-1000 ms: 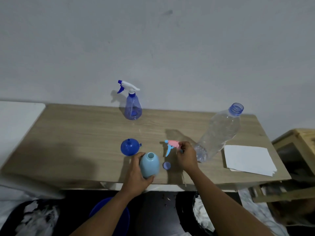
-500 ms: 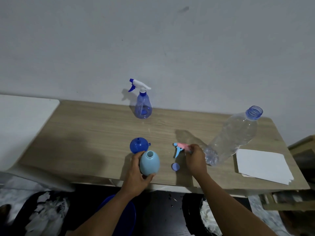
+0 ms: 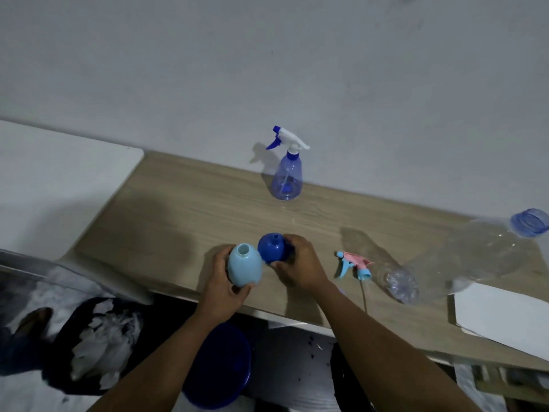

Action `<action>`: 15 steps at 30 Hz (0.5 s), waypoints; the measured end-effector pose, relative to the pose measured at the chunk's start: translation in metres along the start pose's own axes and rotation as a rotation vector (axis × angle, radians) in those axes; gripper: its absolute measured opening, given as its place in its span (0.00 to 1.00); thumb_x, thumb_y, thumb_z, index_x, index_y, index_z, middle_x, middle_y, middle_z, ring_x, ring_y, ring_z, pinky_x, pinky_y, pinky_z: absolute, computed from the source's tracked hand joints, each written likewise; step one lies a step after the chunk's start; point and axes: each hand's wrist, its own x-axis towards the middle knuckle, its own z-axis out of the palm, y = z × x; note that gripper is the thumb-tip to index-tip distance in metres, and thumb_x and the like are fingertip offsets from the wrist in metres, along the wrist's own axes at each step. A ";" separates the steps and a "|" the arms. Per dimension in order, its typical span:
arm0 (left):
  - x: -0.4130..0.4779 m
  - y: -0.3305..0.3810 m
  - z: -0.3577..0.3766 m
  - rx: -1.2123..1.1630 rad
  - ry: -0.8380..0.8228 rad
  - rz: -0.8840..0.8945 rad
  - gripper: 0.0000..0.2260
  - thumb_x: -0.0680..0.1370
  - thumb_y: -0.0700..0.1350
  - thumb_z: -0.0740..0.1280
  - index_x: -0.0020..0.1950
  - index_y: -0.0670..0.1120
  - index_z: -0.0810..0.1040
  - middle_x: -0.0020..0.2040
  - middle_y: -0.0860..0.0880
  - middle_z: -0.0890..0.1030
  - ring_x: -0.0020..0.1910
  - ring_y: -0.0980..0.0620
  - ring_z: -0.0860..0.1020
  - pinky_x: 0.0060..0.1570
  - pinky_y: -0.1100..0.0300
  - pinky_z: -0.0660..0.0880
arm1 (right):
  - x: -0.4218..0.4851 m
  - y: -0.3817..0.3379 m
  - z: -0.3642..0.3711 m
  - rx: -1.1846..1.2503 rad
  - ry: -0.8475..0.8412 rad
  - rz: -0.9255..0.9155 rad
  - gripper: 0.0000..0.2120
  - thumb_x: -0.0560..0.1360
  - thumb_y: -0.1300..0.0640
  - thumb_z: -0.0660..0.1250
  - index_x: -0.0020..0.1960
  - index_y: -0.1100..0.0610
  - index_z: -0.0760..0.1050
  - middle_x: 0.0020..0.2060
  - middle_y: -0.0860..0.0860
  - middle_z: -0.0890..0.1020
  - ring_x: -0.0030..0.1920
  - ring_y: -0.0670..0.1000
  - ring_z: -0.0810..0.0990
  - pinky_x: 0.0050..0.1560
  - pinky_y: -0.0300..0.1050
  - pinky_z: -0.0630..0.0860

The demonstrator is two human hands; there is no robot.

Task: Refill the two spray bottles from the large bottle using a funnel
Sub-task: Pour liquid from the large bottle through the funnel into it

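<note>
Your left fingers (image 3: 237, 289) wrap the light blue bottle (image 3: 244, 269), clamping it upright at the near edge of the worktop (image 3: 184, 209) so its open neck faces up and cannot tip. Just right of that bottle, your right fingers (image 3: 282, 264) close around the blue funnel (image 3: 271, 246), which touches the bottle's shoulder; you seem about to lift it and seat its spout in the neck. Farther right of the bottle lies its pink-and-blue spray head (image 3: 355, 263), set aside to free the opening. Beyond that, the large clear bottle (image 3: 463, 260) leans uncapped, within reach for pouring. Behind the light blue bottle, near the wall, the second spray bottle (image 3: 287, 179) stands capped, waiting.
</note>
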 end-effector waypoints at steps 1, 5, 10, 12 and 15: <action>0.001 -0.001 -0.001 -0.002 -0.004 0.004 0.40 0.67 0.32 0.79 0.72 0.49 0.62 0.67 0.64 0.67 0.65 0.54 0.73 0.52 0.60 0.81 | 0.005 0.004 0.009 -0.007 -0.007 0.006 0.33 0.61 0.47 0.79 0.65 0.47 0.74 0.59 0.47 0.80 0.58 0.48 0.77 0.61 0.45 0.76; 0.002 -0.007 -0.003 -0.002 -0.001 -0.006 0.41 0.67 0.34 0.80 0.72 0.50 0.62 0.69 0.54 0.68 0.66 0.52 0.73 0.53 0.53 0.82 | 0.015 0.005 0.024 -0.056 -0.016 -0.016 0.36 0.65 0.53 0.78 0.71 0.49 0.69 0.63 0.50 0.78 0.63 0.54 0.69 0.61 0.45 0.67; 0.001 -0.013 -0.003 0.009 0.000 -0.021 0.41 0.67 0.36 0.80 0.72 0.54 0.62 0.70 0.51 0.67 0.67 0.50 0.72 0.53 0.51 0.82 | 0.012 0.010 0.025 -0.008 0.041 -0.028 0.33 0.65 0.52 0.77 0.68 0.50 0.70 0.60 0.48 0.78 0.61 0.51 0.68 0.62 0.48 0.70; 0.001 -0.013 -0.001 0.014 0.003 -0.025 0.41 0.67 0.37 0.80 0.72 0.55 0.62 0.70 0.52 0.68 0.66 0.52 0.73 0.53 0.50 0.82 | 0.006 0.011 0.019 0.057 0.100 -0.022 0.32 0.64 0.51 0.79 0.66 0.51 0.72 0.57 0.47 0.75 0.59 0.49 0.69 0.59 0.43 0.71; 0.004 -0.012 0.005 0.006 -0.016 -0.021 0.40 0.66 0.42 0.79 0.72 0.55 0.62 0.69 0.52 0.69 0.66 0.52 0.73 0.53 0.47 0.82 | -0.001 0.013 0.004 0.176 0.216 0.051 0.32 0.63 0.55 0.81 0.64 0.55 0.74 0.57 0.50 0.72 0.55 0.48 0.74 0.53 0.33 0.71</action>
